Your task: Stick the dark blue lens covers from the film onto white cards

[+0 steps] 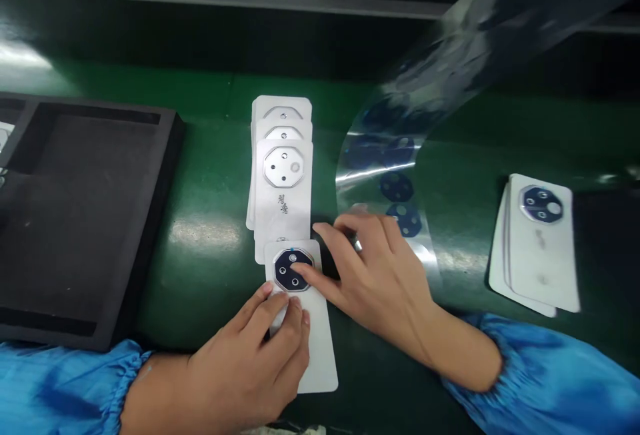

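I have the white card lying on the green table, its upper end overlapping the stack of cards. The left hand has its fingers bunched over the card's left edge; from my remote post I can't tell whether they pinch it or only press. The right hand rests its thumb on the dark sticker, index finger spread wide, gripping nothing I can see. I judge a sideways thumb push could skew the sticker, and weak left-hand pressure could let the card slide.
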Tool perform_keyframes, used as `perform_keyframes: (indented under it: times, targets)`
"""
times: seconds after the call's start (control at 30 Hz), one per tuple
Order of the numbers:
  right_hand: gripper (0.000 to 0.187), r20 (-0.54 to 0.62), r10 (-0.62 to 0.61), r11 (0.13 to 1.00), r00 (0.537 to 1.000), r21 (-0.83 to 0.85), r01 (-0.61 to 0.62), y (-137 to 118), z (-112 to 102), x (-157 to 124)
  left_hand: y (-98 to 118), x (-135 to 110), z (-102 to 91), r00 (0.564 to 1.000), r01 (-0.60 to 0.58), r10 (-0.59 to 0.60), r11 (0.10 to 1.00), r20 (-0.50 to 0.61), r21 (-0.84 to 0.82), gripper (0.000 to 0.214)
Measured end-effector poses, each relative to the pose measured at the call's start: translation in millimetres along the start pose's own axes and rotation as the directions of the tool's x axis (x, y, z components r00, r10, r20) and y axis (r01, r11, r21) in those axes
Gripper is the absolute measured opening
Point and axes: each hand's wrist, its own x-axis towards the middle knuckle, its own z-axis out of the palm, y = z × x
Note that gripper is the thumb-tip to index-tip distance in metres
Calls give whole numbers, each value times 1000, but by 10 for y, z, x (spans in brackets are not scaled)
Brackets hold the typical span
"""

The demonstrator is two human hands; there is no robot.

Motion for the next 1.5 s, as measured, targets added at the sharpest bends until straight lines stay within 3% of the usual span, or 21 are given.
perform_keyframes:
  times: [0.13, 0.23, 0.33, 0.43, 0.5, 0.57, 0.6, 0.63, 0.7, 0.8, 0.87, 0.93, 1.0, 1.1, 1.2, 1.3, 1.5]
  targets:
    - [57, 64, 46, 999, 997, -2, -46, 32, 96, 92, -8, 4, -7, 1000, -3, 3, 1000, -14, 13, 44]
    - [39, 76, 99, 995, 992, 13, -100, 48, 173, 132, -14, 11, -1, 1000, -10, 10, 1000, -6, 3, 43]
    - [32, -7, 103, 984, 995, 149, -100, -12, 182, 121, -8, 0, -16, 999, -29, 28, 1000, 19, 7, 42]
    - [28, -84, 197, 896, 977, 419, -145, -104, 1, 113, 18, -54, -49, 997, -55, 58, 996, -47, 69, 47]
    - [26, -181, 360, 824, 915, 522, -221, -49, -263, 141, 25, -99, -52, 981, -17, 34, 996, -189, 89, 55]
    - [28, -367, 504, 810, 782, 515, -281, 190, -617, 164, 0, -117, -25, 951, 93, -75, 995, -299, 46, 60]
    - [30, -478, 534, 825, 697, 474, -307, 380, -806, 153, -24, -110, -4, 943, 156, -141, 987, -302, 26, 60]
    - [32, -546, 538, 838, 643, 430, -336, 604, -985, 117, -50, -94, 18, 944, 201, -187, 979, -272, 23, 61]
    - [35, -601, 533, 844, 595, 329, -423, 1088, -1261, -34, -96, -50, 56, 961, 225, -210, 973, -182, 61, 60]
    - [28, -482, 645, 719, 593, 119, -685, 1674, -1363, -354, -106, -27, 80, 970, 144, -133, 989, -202, 41, 51]
    - [23, -416, 643, 673, 643, -94, -734, 1869, -1266, -510, -80, -47, 76, 964, -19, 15, 1000, -264, -12, 41]
    - [19, -414, 539, 705, 734, -255, -662, 1899, -1129, -559, -56, -68, 60, 937, -199, 185, 980, -296, -16, 35]
    - [25, -443, 415, 775, 795, -285, -564, 1788, -998, -505, -52, -74, 41, 935, -231, 222, 973, -277, -2, 37]
    - [33, -369, 376, 905, 850, -53, -423, 1434, -822, -331, -77, -62, 23, 972, -132, 130, 991, -193, 2, 45]
    - [33, -64, 250, 954, 966, 186, -235, 1010, -699, -207, -92, -57, 26, 983, -119, 116, 993, -145, -11, 43]
    - [37, 62, 102, 983, 993, 150, -110, 721, -684, -176, -75, -62, 32, 982, -120, 115, 992, -147, -24, 42]
    - [37, 32, 63, 996, 997, -60, -61, 685, -677, -132, -45, -54, 52, 984, -112, 107, 993, -143, -27, 41]
